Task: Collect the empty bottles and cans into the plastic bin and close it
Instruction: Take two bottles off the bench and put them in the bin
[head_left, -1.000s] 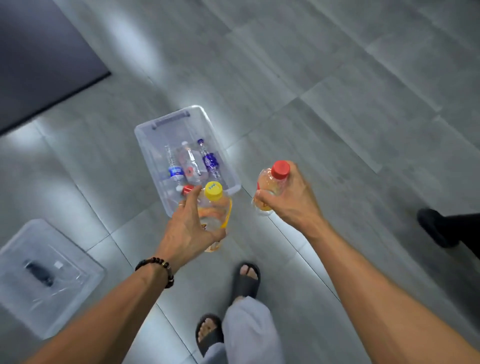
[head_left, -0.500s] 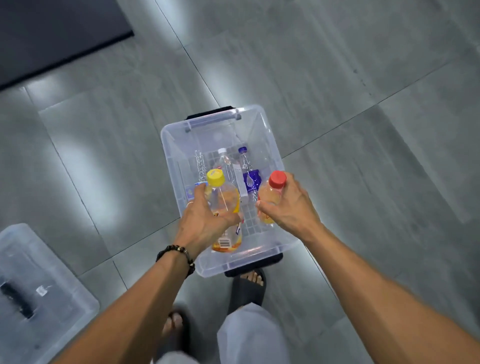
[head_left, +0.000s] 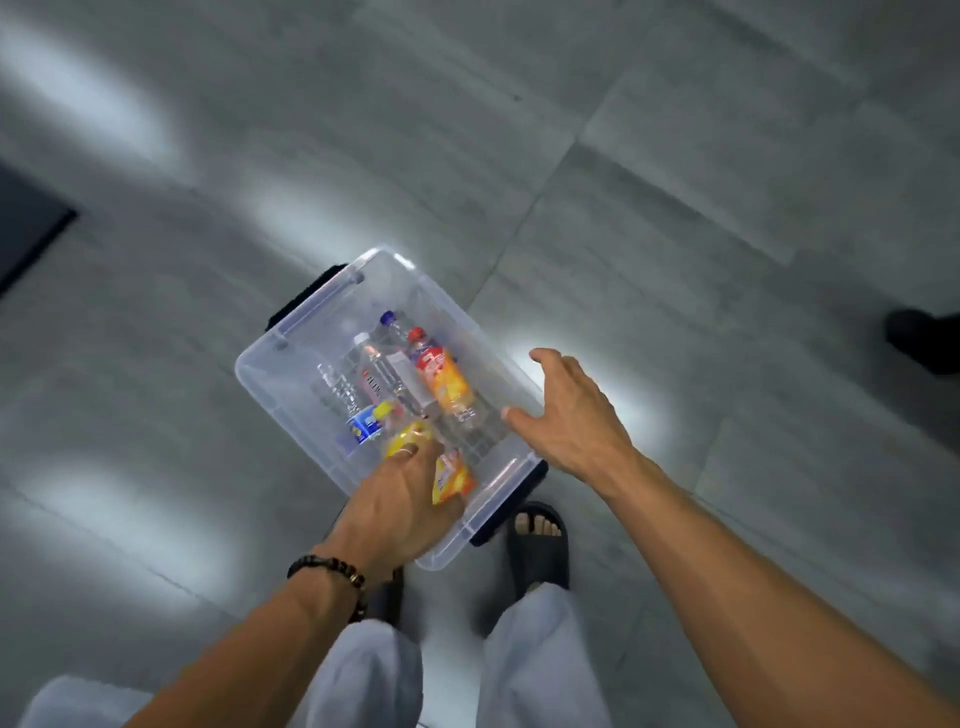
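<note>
Our left hand (head_left: 400, 499) grips the yellow-capped bottle (head_left: 447, 475) low inside the plastic bin (head_left: 291, 395); right hand (head_left: 566, 415) hangs spread, empty. Careless release (blurry here) could bounce it out.

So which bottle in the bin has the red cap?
The bottle with the orange and red label, lying nearest the right hand. The clear bottles beside it carry blue or white caps; the left hand covers a yellow-capped one.

Left hand (head_left: 402, 506) motion-blurred, covers most of yellow-capped bottle (head_left: 451, 480); its grip unclear. Bottle labels unreadable. Dark shoe (head_left: 922, 340) cut off at right edge.
</note>
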